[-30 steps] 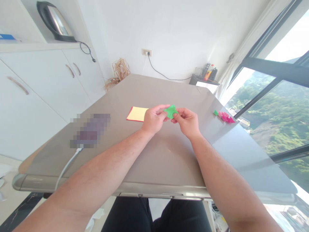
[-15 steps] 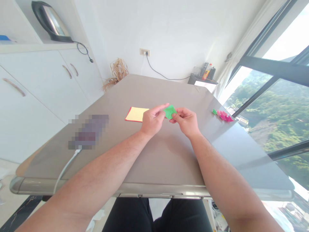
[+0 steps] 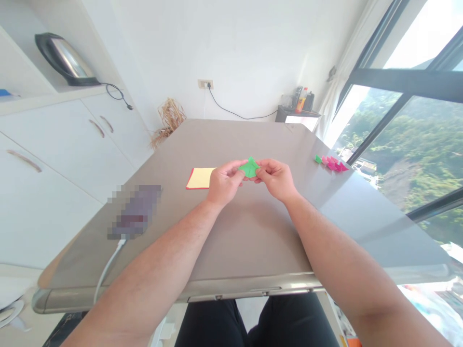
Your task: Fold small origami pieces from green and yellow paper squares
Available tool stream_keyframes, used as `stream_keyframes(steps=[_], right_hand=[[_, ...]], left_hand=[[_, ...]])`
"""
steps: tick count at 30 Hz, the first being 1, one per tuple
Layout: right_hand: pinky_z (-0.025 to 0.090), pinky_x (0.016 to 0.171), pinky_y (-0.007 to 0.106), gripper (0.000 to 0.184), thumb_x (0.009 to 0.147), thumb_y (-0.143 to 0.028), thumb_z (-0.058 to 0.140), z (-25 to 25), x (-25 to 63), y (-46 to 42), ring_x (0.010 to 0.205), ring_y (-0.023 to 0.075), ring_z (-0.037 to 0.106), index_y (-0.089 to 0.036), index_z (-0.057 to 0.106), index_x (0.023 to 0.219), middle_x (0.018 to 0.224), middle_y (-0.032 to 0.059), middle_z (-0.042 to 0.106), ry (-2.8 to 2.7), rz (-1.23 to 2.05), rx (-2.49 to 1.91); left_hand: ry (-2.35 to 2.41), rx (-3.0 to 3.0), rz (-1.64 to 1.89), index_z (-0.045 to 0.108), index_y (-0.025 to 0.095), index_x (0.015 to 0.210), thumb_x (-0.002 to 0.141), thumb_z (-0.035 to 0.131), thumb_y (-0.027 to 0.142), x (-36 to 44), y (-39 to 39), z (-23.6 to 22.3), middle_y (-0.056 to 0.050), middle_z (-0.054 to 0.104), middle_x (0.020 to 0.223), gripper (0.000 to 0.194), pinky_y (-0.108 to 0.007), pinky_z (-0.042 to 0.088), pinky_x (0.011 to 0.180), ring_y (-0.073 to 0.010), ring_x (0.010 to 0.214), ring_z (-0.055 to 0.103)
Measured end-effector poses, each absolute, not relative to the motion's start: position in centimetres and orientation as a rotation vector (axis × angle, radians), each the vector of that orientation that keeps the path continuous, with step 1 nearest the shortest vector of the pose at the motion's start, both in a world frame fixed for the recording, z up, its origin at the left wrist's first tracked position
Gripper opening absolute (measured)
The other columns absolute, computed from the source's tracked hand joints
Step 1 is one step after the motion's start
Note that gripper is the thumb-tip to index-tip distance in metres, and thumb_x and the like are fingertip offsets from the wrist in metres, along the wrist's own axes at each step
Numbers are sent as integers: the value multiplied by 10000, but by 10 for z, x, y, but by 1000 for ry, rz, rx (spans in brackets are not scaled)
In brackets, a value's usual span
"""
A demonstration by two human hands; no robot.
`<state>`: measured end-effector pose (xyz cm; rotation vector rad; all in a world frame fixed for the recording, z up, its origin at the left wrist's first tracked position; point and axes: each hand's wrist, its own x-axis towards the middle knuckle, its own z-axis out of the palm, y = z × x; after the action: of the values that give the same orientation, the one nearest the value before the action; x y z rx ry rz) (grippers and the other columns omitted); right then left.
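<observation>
Smooth, seemingly plastic grey tabletop [image 3: 249, 226]

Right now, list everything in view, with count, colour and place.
green paper: one, green, between both hands
paper stack: one, yellow with red edges, beside left hand
folded pieces: several, pink, table's right side
small folded piece: one, green, at their left end
pixelated item: one, dark, table's left
cable: one, white, at that item
table: one, grey-brown, centre
kettle: one, black and silver, left shelf
dried plant: count unclear, tan, beyond table
outlet: one, beige, wall
bottle: one, orange, on far cabinet
window frame: one, dark, right
left hand: one, bare
right hand: one, bare
legs: two, black trousers, below table
</observation>
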<state>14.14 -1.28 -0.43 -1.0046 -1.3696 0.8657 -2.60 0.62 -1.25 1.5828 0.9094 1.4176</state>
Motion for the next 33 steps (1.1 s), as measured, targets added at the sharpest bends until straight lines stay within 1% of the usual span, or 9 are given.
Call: stream_keyframes(steps=[3,6,11,13,16,19,24,29,33], right_hand=[[601,673,346,212,752,-312,717,-2,141,-15,667,175,716,-201,720,933,749,12,745,-1402,858,-1001],[577,653,314,203,755,-280,692,2,140,-19,638,149,692,-208,735,940,766,-5,730,-1447,854,-1034],[471,549,256,181,748,-202,621,7,138,-25,563,114,607,-220,744,880,689,-27,692,-1523,760,-1126],[432,529,250,173,734,-177,600,6,136,-26,550,110,570,-219,737,831,663,-27,692,-1536,724,-1138],[409,529,249,168,733,-169,601,4,134,-26,554,109,546,-219,740,814,646,-24,696,-1549,700,-1138],[434,556,259,139,753,-201,643,3,133,-25,579,116,568,-224,754,833,661,-19,697,-1520,728,-1091],[506,596,293,112,738,-259,721,3,135,-23,586,128,613,-240,778,833,675,-18,684,-1437,847,-976],[528,601,310,97,714,-273,737,4,137,-23,569,129,626,-224,768,792,664,-15,678,-1426,898,-961],[531,594,304,137,691,-245,726,5,134,-23,597,146,661,-207,713,821,682,-9,706,-1388,905,-982]], left_hand=[[913,1542,1376,766,217,1053,776,660,188,-26,5,-12,-9,771,775,298,-253,581,579,-161,669,732],[901,1475,1370,756,208,1019,767,679,198,-24,4,-11,-11,772,773,264,-266,591,602,-155,646,727],[864,1462,1363,723,199,978,733,760,261,-22,0,-9,-16,767,786,255,-281,588,621,-169,657,733],[841,1460,1336,696,198,949,704,770,237,-21,-1,-8,-6,757,767,259,-282,581,621,-164,638,722],[796,1401,1327,654,201,918,674,766,196,-18,-2,-8,17,739,731,269,-276,564,613,-141,597,690],[752,1315,1333,627,201,869,656,758,170,-18,-2,-7,30,723,708,252,-266,547,605,-123,585,666],[740,1173,1291,614,191,793,630,769,157,-19,-2,-4,27,697,667,227,-274,537,594,-127,576,657],[736,1143,1271,618,182,775,636,786,185,-20,-2,-3,10,703,692,218,-288,544,608,-138,581,671],[770,1274,1319,645,182,813,676,777,203,-18,-3,-6,9,704,705,191,-296,564,636,-137,611,677]])
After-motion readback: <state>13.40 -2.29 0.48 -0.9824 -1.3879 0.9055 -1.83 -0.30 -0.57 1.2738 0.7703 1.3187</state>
